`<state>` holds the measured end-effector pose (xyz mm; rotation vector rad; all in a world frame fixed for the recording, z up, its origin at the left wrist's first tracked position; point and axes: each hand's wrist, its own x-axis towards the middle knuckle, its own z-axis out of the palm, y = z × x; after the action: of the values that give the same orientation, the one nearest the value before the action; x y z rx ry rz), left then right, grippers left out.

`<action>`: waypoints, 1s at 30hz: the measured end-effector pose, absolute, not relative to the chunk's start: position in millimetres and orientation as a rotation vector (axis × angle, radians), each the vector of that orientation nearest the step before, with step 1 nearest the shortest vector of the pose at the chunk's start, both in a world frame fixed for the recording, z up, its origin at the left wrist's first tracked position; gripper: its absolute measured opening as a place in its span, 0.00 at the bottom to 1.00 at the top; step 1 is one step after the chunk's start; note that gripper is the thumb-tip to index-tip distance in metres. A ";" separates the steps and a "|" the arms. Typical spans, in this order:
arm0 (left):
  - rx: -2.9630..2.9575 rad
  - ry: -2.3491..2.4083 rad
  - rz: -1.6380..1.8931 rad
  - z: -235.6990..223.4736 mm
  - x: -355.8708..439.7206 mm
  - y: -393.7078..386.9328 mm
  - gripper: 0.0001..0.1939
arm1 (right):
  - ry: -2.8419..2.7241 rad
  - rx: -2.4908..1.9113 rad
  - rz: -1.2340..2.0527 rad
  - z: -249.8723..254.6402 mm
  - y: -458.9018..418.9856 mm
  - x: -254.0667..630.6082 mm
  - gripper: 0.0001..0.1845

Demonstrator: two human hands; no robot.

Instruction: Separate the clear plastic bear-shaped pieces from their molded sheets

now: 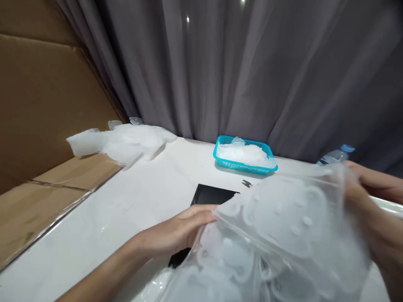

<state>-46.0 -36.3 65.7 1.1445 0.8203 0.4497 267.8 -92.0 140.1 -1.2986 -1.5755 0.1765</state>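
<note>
A large clear plastic bag (285, 214), filled with flat translucent whitish pieces with rounded outlines and small raised dots, takes up the lower right of the head view. My left hand (197, 220) grips its left edge, thumb in front and the other fingers hidden behind the plastic. At the bag's right side is my right hand (362, 205), smeared by motion, closed round the plastic near the upper corner. Partly under the bag and my left hand lies a black flat panel (212, 195). Just beyond the bag, dark pointed blades (247, 183) rest on the white table (151, 201).
A turquoise basket (245, 167) holding white soft material stands against the grey curtain (201, 75). White crumpled sheeting (132, 142) lies back left, by a cardboard box (47, 96). Another forearm (385, 180) and a blue-capped bottle (335, 156) are at right.
</note>
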 end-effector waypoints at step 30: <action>2.108 2.231 -0.219 50.1 -179.8 61.1 0.25 | -2.700 -1.215 0.039 37.9 -39.6 244.2 0.11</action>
<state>-179.8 61.1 50.1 2.1085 2.2306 -0.2191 244.2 -39.6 37.9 -1.2153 -2.7000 0.0387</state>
